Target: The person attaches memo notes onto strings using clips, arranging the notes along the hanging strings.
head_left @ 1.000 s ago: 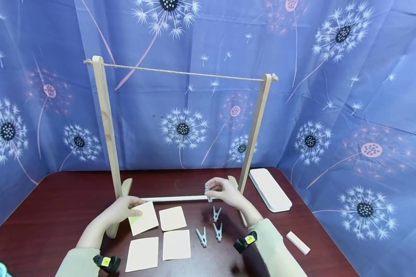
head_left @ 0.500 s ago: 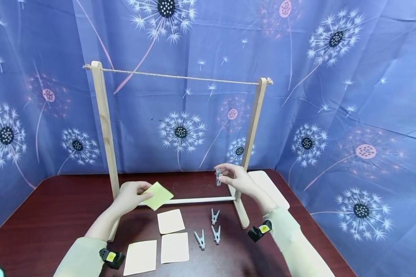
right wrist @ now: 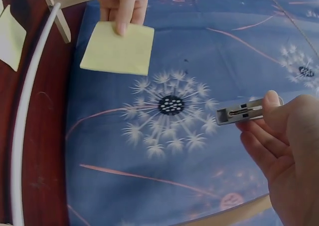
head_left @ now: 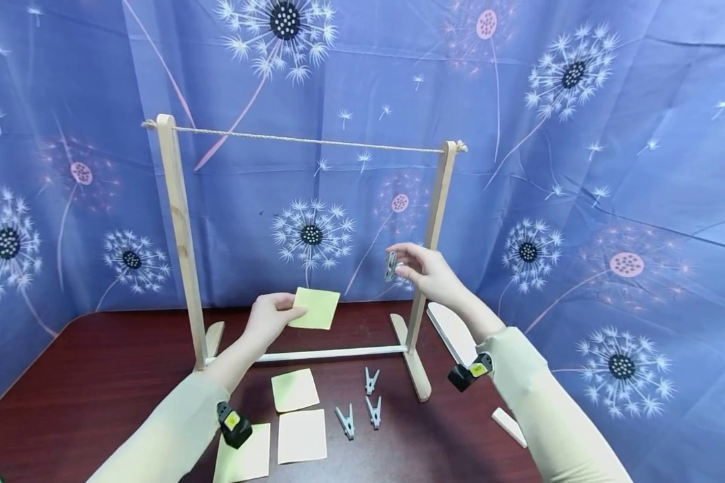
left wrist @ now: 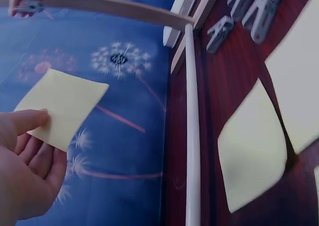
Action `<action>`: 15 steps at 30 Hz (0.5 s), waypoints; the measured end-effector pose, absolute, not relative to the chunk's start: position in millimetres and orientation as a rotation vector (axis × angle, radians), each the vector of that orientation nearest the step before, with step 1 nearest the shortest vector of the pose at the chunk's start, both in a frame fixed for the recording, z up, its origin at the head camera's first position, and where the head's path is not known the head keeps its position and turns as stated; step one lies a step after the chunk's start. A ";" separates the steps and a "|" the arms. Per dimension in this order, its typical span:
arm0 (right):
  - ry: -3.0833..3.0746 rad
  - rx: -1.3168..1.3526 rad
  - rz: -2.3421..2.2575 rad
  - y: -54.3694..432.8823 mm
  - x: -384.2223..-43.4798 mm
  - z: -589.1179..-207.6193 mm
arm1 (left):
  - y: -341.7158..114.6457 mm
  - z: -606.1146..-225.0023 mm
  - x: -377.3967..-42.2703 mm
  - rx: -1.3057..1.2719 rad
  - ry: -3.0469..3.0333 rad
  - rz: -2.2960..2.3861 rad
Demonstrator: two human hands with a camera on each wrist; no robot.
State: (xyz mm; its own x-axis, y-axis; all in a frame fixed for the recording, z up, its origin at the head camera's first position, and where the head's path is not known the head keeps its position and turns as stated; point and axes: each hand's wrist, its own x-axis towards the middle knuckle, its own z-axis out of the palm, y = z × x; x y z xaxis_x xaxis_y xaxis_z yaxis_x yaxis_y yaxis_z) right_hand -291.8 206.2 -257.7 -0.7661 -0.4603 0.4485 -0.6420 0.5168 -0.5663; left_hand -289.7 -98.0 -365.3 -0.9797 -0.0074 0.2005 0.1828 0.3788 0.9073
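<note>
Between thumb and fingers, my left hand pinches a yellow sticky note by its left edge, raised above the frame's white crossbar. My right hand holds a grey clothespin near the right post, lower than the rope. In the right wrist view the clothespin points toward the note, apart from it. Three more sticky notes lie on the table, one near the crossbar, another just below it and a third partly behind the left wrist camera. Beside them lie three clothespins.
A wooden frame with a left post and right post stands on the dark red table. A white case and a small white block lie to the right. Patterned blue cloth hangs behind.
My left hand has lifted the sticky note off the table and carried it up and right. My right hand has risen with the clothespin. The head view has tilted slightly upward.
</note>
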 end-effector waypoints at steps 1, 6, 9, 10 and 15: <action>-2.501 0.937 1.076 206.3 -291.4 -252.7 | -94.0 -362.6 -292.8 -0.156 -2.454 -1.687; -2.398 0.966 1.008 204.6 -290.5 -228.2 | -77.6 -344.6 -306.8 -0.167 -2.392 -1.802; -2.306 0.983 1.004 202.6 -289.9 -211.8 | -69.3 -329.5 -315.2 -0.167 -2.342 -1.854; -2.270 0.989 1.009 201.8 -289.3 -205.8 | -66.6 -323.8 -317.5 -0.166 -2.324 -1.869; -2.118 0.991 1.023 200.0 -289.0 -174.2 | -54.1 -295.7 -326.2 -0.179 -2.241 -1.933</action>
